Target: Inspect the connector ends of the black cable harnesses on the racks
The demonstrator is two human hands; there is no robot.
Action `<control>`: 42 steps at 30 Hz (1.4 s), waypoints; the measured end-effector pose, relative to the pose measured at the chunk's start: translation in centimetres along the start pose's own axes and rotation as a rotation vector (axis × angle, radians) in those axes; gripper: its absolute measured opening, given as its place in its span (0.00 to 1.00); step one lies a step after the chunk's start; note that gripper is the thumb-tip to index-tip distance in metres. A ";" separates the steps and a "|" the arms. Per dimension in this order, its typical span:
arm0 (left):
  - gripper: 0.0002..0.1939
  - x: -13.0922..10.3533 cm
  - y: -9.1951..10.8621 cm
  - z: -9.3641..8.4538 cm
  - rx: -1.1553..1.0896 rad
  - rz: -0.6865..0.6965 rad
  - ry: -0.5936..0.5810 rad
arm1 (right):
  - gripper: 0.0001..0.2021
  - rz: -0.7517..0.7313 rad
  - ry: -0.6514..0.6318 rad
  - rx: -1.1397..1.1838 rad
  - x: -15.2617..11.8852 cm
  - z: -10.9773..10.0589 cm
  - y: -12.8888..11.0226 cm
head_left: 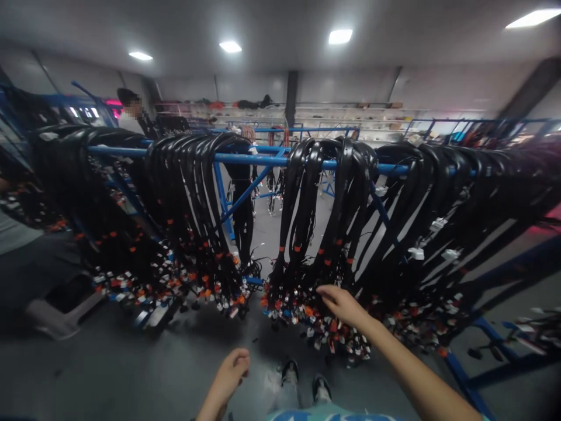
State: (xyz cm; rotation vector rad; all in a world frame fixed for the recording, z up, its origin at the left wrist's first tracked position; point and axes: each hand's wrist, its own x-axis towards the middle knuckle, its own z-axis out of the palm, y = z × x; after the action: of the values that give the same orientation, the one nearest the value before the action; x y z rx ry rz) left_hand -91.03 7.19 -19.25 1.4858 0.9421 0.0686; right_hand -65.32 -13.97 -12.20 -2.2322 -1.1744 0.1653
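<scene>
Black wire harnesses (346, 193) hang folded in bundles over a blue rail (263, 159). Their lower ends fan out into small white, orange and blue connectors (302, 310). My right hand (344, 305) reaches forward at the connector ends of the middle bundles, its fingers extended and thumb a little apart. Whether its fingertips touch the wires I cannot tell; no held object shows. Lower down, my left hand (232, 371) hovers over the floor, away from the harnesses. Its fingers are loosely bent with a gap to the thumb, and it holds nothing visible.
More harness bundles (193, 193) hang at left and right. Blue frame legs (468, 374) stand at lower right, and a grey wheeled-looking base (65, 310) at lower left. Behind the rack are a person (131, 114) and long shelves (333, 117). My shoes (322, 386) are on the grey floor.
</scene>
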 end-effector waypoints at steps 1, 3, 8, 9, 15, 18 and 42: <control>0.19 0.1 0.4 0.0 -0.006 0.004 -0.016 | 0.16 -0.017 0.068 0.068 1.6 -0.5 -0.9; 0.20 0.2 1.6 0.0 -0.016 0.001 -0.050 | 0.21 0.017 0.237 0.169 5.3 -1.5 -2.9; 0.21 0.9 4.4 0.3 -0.071 0.012 -0.104 | 0.30 0.170 0.485 0.248 14.1 -3.2 -8.9; 0.21 1.3 5.0 0.3 -0.081 0.021 -0.113 | 0.27 0.201 0.503 0.214 15.0 -3.4 -10.0; 0.22 4.8 11.9 1.1 -0.086 0.383 0.038 | 0.12 0.177 0.374 -0.061 12.7 -5.5 -14.1; 0.28 5.0 17.6 2.9 -0.157 0.580 0.066 | 0.06 0.101 0.338 -0.058 10.2 -7.7 -15.9; 0.13 -0.2 31.7 -1.8 -0.458 0.824 -0.329 | 0.10 -0.028 0.319 -0.564 24.1 -25.2 -15.3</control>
State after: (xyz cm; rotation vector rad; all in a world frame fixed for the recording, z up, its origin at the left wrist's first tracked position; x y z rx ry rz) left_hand -76.34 13.32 8.23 1.3067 -0.0041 0.5804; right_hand -52.33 -0.07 20.78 -2.5816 -1.1703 -0.5826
